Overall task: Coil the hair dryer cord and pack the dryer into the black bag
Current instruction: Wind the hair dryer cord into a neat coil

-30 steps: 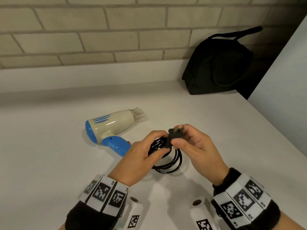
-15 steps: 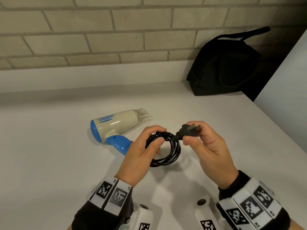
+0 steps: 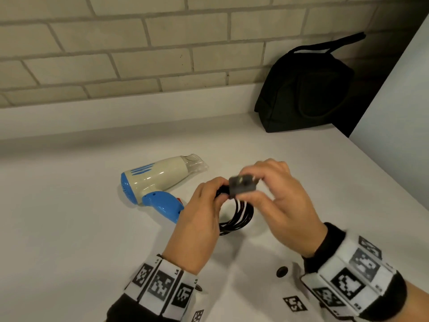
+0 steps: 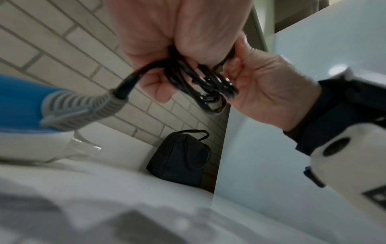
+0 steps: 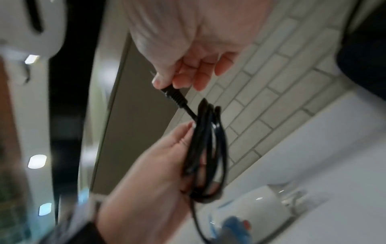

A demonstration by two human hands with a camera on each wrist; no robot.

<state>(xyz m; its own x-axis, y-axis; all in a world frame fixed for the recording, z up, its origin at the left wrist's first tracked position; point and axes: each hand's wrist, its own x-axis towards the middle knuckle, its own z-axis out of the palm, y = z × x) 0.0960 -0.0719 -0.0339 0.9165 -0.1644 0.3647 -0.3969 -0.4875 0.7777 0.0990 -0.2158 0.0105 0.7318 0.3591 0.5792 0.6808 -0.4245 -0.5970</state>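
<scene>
Head view, left hand: its grip is curled round the coiled cord, holding the black loops just above the worktop.
Head view, right hand: its grip pinches the plug, which is blurred, right at the top of the coil.
Head view, hair dryer: lies on its side on the worktop just left of the hands, nozzle toward the back wall.
Head view, black bag: stands at the worktop's back right corner against the brick wall, well apart from the dryer.
Left wrist view: the fingers close round the bundled loops; the cord runs into the grey strain relief on the blue handle.
Right wrist view: thumb and fingertips pinch the plug's ribbed end; the coil hangs in the left hand.
</scene>
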